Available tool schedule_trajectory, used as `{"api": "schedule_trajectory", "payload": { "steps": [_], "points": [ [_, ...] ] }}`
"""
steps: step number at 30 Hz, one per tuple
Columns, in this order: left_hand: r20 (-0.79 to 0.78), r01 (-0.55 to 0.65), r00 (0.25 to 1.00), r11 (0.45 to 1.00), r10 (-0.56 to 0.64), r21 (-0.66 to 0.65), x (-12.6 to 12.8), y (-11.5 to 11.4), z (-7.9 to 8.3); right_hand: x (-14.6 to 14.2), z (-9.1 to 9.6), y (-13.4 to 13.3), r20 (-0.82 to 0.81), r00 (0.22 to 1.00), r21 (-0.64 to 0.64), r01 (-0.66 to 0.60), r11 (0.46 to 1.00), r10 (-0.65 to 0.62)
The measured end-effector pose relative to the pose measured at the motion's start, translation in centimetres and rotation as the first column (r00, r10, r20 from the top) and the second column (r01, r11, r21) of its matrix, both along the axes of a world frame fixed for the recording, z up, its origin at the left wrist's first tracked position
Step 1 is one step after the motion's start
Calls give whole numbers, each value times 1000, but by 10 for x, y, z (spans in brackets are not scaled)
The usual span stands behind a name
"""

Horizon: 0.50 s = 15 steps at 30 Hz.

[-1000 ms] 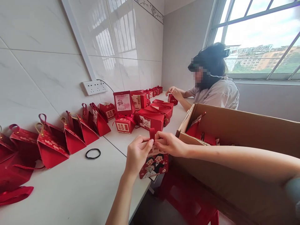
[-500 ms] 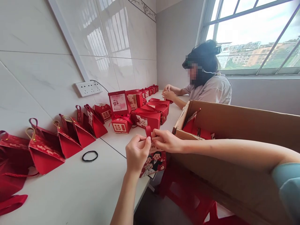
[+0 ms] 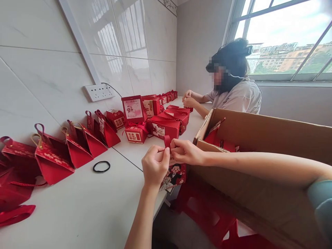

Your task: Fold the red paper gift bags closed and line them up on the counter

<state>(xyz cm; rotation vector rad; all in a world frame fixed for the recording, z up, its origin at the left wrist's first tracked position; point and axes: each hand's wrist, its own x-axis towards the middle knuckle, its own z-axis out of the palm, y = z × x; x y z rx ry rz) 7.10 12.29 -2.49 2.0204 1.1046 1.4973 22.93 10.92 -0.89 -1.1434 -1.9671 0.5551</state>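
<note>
In the head view, both hands are closed in a pinch at the top of a red box [image 3: 177,173] printed with a cartoon couple. It is at the near right edge of the tabletop [image 3: 90,207]; whether it rests there or is held clear cannot be told. The left hand [image 3: 155,166] has its thumb against the bent fingers beside a red ribbon loop [image 3: 166,141] that stands up from the box top. The right hand [image 3: 188,152] pinches just beside it, its fingertips curled out of sight. The left hand covers part of the couple, and the fingers hide most of the lettering above.

Along the wall, the row of red peaked boxes [image 3: 54,162] is cut off by the left edge, as is a red ribbon [image 3: 18,215] lower down. A black band [image 3: 101,172] lies near the row. Beyond the hands, the grouped red boxes [image 3: 166,126] overlap, so some show only in part.

At right, a cardboard carton [image 3: 275,133] runs out of the picture; the red pieces [image 3: 215,133] inside are largely hidden by its walls and the right forearm. A co-worker [image 3: 240,95] sits behind it, a small red item [image 3: 191,109] barely visible below their hands. The red stool [image 3: 204,211] underneath is dim and partly covered.
</note>
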Motion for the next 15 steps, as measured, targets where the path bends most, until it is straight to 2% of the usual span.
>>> {"api": "schedule_trajectory", "payload": {
  "steps": [15],
  "points": [
    [27,39,999,999,-40,10,0,1,-1,3,2,0,12,999,18,-48,999,48]
  ]
}}
